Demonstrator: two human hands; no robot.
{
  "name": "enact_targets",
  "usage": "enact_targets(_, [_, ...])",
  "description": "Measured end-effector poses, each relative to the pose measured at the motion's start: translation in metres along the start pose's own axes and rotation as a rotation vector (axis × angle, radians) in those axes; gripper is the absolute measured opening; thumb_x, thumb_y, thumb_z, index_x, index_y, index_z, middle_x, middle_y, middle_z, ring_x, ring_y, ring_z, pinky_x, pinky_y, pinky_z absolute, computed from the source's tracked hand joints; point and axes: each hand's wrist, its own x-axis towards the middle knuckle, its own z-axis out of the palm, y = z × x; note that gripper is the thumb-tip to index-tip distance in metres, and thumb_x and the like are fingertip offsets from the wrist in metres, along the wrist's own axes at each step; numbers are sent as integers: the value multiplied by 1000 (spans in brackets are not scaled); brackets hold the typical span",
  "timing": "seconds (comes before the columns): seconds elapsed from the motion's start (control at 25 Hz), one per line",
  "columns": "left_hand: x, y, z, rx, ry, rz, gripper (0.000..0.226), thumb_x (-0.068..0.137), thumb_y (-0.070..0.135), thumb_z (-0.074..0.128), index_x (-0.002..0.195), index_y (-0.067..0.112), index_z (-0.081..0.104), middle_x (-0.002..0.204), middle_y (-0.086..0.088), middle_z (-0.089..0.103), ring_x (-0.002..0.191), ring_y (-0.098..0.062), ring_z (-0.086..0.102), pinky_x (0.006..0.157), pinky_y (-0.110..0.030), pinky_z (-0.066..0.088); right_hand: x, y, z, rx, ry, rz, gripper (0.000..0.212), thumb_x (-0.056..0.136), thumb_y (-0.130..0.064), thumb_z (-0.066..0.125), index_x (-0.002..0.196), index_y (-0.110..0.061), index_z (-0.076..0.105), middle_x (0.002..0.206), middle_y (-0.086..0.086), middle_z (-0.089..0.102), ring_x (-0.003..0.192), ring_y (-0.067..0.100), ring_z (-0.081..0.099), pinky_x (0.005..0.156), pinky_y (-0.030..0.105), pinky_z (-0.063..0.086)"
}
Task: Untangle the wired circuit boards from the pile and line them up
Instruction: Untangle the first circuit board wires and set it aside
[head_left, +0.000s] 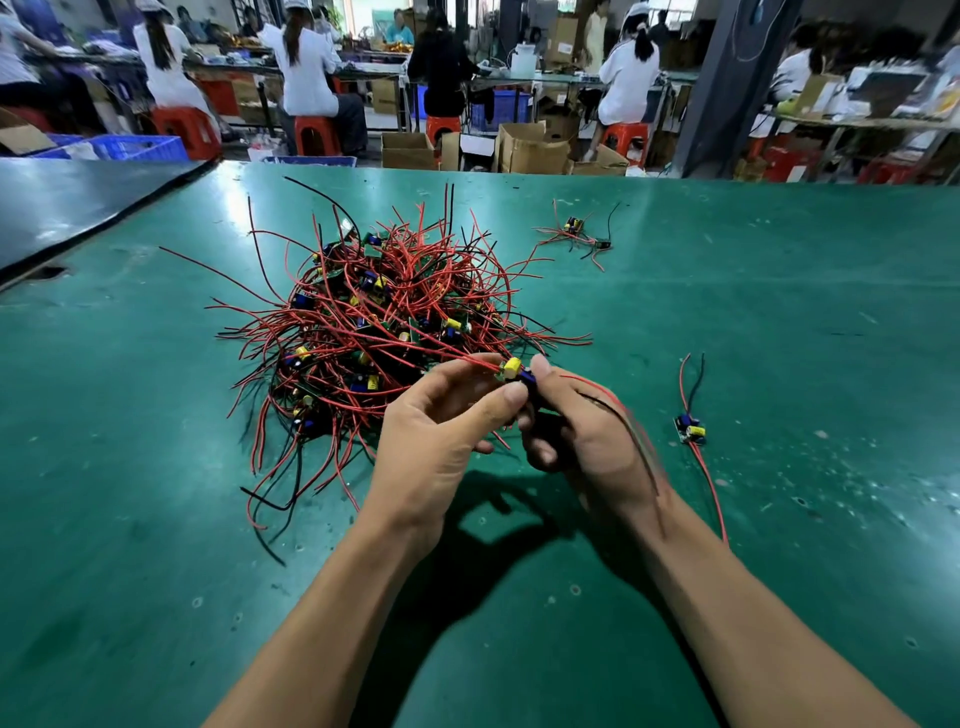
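A tangled pile of small circuit boards with red and black wires lies on the green table. Both hands hold one wired board with a yellow capacitor, lifted just in front of the pile. My left hand pinches it between thumb and fingers from the left. My right hand grips it from the right, and its red and black wires trail over that wrist. Red wires still run from the held board back into the pile. One separated board lies flat to the right, wires stretched fore and aft.
A small clump of wired boards sits at the far right of the table. A dark mat covers the far left corner. Beyond the table edge stand cardboard boxes, red stools and seated workers at benches.
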Motion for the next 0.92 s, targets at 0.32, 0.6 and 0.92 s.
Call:
enact_targets(0.32, [-4, 5, 10, -152, -194, -421, 41, 84, 45, 59, 70, 10, 75, 61, -7, 64, 42, -17, 56, 42, -22, 46, -6, -11, -12, 121, -244, 300, 36, 83, -44, 69, 70, -11, 62, 55, 4, 50, 48, 23, 46, 56, 42, 15])
enact_targets(0.6, [-5, -2, 6, -150, -185, -360, 28, 73, 30, 76, 92, 11, 66, 90, -15, 74, 67, -24, 72, 54, -29, 57, 3, -2, -18, -7, -4, 284, 28, 76, -41, 78, 67, -23, 57, 63, 0, 46, 57, 15, 35, 58, 31, 22])
enact_targets(0.92, [-7, -10, 7, 1, -122, -310, 25, 75, 9, 75, 97, 0, 68, 84, -14, 74, 67, -17, 69, 59, -21, 55, 2, 2, -27, -117, 74, 229, 25, 82, -37, 80, 82, -13, 74, 56, 0, 47, 46, 10, 36, 42, 18, 31])
